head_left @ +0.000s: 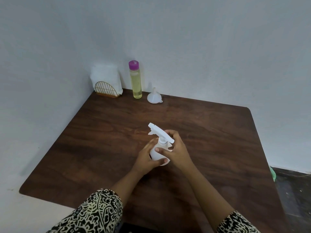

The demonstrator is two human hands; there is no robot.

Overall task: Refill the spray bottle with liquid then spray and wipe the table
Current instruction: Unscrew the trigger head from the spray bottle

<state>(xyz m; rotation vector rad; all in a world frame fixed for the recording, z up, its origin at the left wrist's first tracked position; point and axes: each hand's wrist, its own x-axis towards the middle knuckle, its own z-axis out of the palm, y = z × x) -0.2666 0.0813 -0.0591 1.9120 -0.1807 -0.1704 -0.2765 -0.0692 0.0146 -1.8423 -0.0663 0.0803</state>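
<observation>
Mid-table (210, 132): white spray bottle (157, 153) upright, body gripped by left hand (148, 158), right hand (175, 148) closed around its trigger-head collar.

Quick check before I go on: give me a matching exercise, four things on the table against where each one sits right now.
Things:
1. spray bottle
2. funnel
3. refill bottle
4. napkin holder

Places:
A. far left corner
B. spout up, right of the yellow liquid
C. between both hands
D. between napkins and funnel

Pairs: 1-C, 2-B, 3-D, 4-A
</observation>
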